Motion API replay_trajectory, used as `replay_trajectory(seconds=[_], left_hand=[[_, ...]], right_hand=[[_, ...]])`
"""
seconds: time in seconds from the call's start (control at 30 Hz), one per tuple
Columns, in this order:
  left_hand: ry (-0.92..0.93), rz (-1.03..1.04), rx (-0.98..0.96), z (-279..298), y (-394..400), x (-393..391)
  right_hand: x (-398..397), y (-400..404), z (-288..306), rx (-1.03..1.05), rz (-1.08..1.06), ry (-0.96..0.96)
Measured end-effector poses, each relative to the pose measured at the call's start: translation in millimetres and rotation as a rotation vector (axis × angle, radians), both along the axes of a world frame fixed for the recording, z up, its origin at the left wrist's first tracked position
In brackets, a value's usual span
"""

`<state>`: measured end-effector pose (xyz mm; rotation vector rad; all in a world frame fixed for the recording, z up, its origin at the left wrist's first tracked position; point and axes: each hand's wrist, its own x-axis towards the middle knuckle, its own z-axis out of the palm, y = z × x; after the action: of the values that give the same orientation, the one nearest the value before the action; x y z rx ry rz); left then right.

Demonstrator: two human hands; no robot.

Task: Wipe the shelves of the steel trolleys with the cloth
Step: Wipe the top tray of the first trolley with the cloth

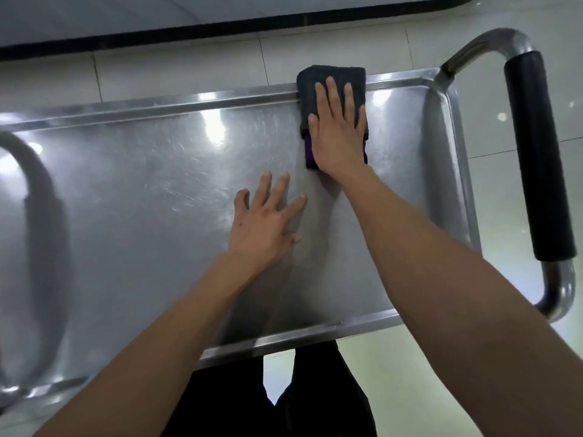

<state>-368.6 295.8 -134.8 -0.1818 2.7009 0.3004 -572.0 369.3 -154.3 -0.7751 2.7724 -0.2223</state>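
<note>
We press our right hand (339, 134) flat, fingers straight, on the dark cloth (318, 78) at the far rim of the trolley shelf (151, 184), our left hand (266, 220) spread wide on bare steel nearby

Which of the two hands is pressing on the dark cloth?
The right hand, lying flat on the folded dark cloth at the shelf's far rim. The left hand rests bare on the steel shelf.

You stand in what looks like an institutional or commercial room: a steel trolley (157, 184) fills mid-frame, pale floor tiles (189, 67) and a dark skirting strip (220, 29) run across the top.
</note>
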Motion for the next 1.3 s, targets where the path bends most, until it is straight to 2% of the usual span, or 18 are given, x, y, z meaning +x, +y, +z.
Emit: replay_trajectory(seconds=[0.27, 0.77, 1.0, 1.13, 1.3], left_hand=[[-0.009, 0.015, -0.006, -5.8, 2.0, -2.3], [0.038, 0.246, -0.047, 3.8, 25.2, 6.3], [0.021, 0.347, -0.028, 10.3, 30.8, 20.5], [0.071, 0.386, -0.036, 11.6, 29.7, 31.3], [0.165, 0.299, -0.076, 11.6, 12.6, 35.9]], right_hand=[[65.3, 55.8, 1.7, 0.009, 0.016, -0.009], [252.4, 202.3, 5.6, 0.019, 0.114, -0.053], [276.3, 209.3, 7.8, 0.036, 0.124, -0.065], [280.0, 202.5, 6.5, 0.04, 0.106, -0.072], [261.4, 172.3, 5.1, 0.028, 0.117, -0.075]])
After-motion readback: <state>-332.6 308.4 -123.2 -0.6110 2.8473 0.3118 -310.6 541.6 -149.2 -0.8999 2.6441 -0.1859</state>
